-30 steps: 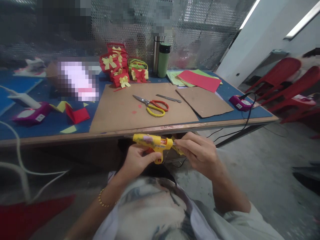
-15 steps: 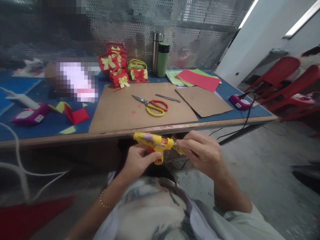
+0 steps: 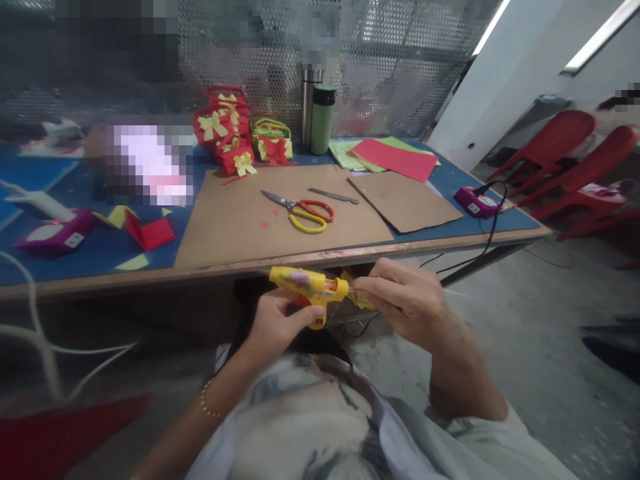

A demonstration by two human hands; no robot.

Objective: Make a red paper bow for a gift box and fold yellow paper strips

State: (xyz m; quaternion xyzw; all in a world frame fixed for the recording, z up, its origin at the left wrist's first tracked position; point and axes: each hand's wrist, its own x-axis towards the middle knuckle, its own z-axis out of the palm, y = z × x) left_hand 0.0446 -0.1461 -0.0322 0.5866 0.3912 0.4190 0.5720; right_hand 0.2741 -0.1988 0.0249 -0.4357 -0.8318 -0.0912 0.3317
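Observation:
My left hand grips a yellow glue gun by its handle, held just below the table's front edge, nozzle pointing right. My right hand pinches a small yellow paper piece against the nozzle tip. Both hands hover over my lap. On the brown cardboard sheet above them lie scissors with red and yellow handles and a thin metal blade.
Red and yellow paper gift boxes and two flasks stand at the back. Coloured paper sheets lie at the right. Purple devices sit at the left and right of the blue table. Red chairs stand right.
The hands and glue gun have stayed nearly still; my right hand has shifted slightly up and right. The camera view has drifted a little.

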